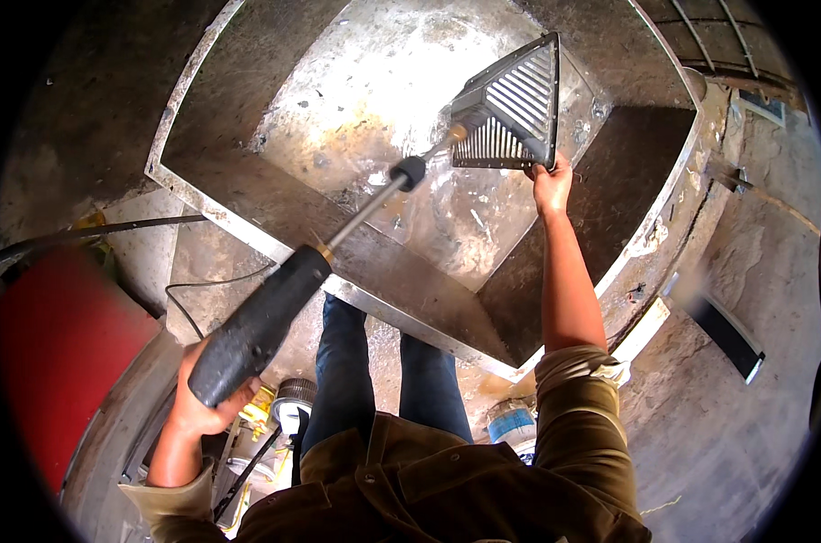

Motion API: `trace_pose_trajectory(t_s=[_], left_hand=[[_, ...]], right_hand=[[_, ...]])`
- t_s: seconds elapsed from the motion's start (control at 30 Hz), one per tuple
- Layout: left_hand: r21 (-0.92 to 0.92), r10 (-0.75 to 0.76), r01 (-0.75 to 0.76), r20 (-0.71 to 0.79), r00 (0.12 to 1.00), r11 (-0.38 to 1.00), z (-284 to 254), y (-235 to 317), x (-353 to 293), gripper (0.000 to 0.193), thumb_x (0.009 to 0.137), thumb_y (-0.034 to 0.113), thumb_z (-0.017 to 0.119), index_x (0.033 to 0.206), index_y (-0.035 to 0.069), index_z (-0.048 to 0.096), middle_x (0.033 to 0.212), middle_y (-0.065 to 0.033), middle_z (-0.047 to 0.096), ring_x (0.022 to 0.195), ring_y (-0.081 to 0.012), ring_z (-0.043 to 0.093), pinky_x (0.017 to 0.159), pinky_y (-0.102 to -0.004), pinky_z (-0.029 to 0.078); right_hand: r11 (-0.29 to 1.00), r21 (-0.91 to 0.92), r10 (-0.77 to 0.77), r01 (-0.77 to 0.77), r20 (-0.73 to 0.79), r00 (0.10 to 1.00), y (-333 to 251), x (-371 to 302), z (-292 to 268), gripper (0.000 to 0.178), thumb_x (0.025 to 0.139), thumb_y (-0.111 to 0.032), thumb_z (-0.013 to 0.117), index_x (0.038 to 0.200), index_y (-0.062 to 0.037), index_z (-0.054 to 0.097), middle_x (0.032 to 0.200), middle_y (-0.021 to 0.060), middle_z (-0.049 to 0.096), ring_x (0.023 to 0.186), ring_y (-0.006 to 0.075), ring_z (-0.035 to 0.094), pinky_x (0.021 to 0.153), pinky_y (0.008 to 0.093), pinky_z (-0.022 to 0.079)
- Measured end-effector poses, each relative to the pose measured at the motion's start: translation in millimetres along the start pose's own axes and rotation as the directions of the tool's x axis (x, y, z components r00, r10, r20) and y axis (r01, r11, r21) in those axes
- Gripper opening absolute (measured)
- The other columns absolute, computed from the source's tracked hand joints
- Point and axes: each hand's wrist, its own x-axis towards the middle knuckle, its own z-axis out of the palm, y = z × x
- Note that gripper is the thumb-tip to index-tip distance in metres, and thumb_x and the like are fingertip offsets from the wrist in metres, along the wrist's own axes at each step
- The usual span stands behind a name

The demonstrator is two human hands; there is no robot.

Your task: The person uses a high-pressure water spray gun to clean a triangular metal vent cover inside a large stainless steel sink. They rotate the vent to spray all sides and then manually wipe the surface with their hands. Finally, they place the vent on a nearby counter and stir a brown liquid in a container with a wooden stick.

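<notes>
My left hand point(210, 412) is wrapped round the thick black grip of a spray lance point(270, 312). A thin metal tube runs from that grip up to a black collar and a brass-coloured tip, which points at a black slatted grille point(524, 83). Shaped like a wedge with a dotted rim, the grille is tilted up over a big metal trough point(270, 246). My right hand point(553, 188) pinches its lower corner; the fingertips behind it are partly hidden. Whether the brass tip touches the grille or stops just short, I cannot tell.
A large red surface point(71, 339) curves along the left, below a dark hose point(112, 228). By my legs stand a pail point(510, 423) and a ribbed round part point(295, 391). On the floor at right lies a flat black strip point(723, 335).
</notes>
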Motion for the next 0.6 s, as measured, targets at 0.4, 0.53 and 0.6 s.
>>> trace_pose_trajectory(t_s=[0.4, 0.53, 0.6], left_hand=[[0.077, 0.087, -0.089, 0.025, 0.996, 0.993, -3, 2, -47, 0.033, 0.060, 0.008, 0.073, 0.090, 0.002, 0.060, 0.070, -0.0113, 0.061, 0.061, -0.0273, 0.062, 0.062, -0.0334, 0.048], [0.038, 0.075, -0.076, 0.018, 0.997, 0.996, 1, 3, -48, 0.033, 0.060, 0.007, 0.073, 0.090, 0.002, 0.060, 0.072, -0.0121, 0.062, 0.062, -0.0276, 0.062, 0.063, -0.0338, 0.048], [0.027, 0.016, -0.017, 0.021, 1.000, 0.999, -1, -1, -53, 0.031, 0.059, 0.006, 0.072, 0.088, 0.002, 0.060, 0.074, -0.0124, 0.061, 0.065, -0.0294, 0.062, 0.063, -0.0344, 0.047]], right_hand=[[0.936, -0.305, 0.229, -0.176, 0.147, 0.962, -17, 4, 2, 0.058, 0.074, 0.017, 0.039, 0.128, -0.0030, 0.048, 0.108, 0.0113, 0.061, 0.090, 0.0208, 0.063, 0.065, 0.0326, 0.060], [0.948, -0.249, 0.253, -0.197, 0.218, 0.943, -20, 4, -3, 0.058, 0.073, 0.018, 0.039, 0.125, -0.0039, 0.052, 0.108, 0.0095, 0.061, 0.091, 0.0204, 0.062, 0.066, 0.0329, 0.060], [0.947, -0.243, 0.269, -0.212, 0.232, 0.935, -19, 5, -2, 0.058, 0.071, 0.019, 0.038, 0.123, -0.0037, 0.053, 0.107, 0.0085, 0.061, 0.091, 0.0201, 0.062, 0.067, 0.0329, 0.060]])
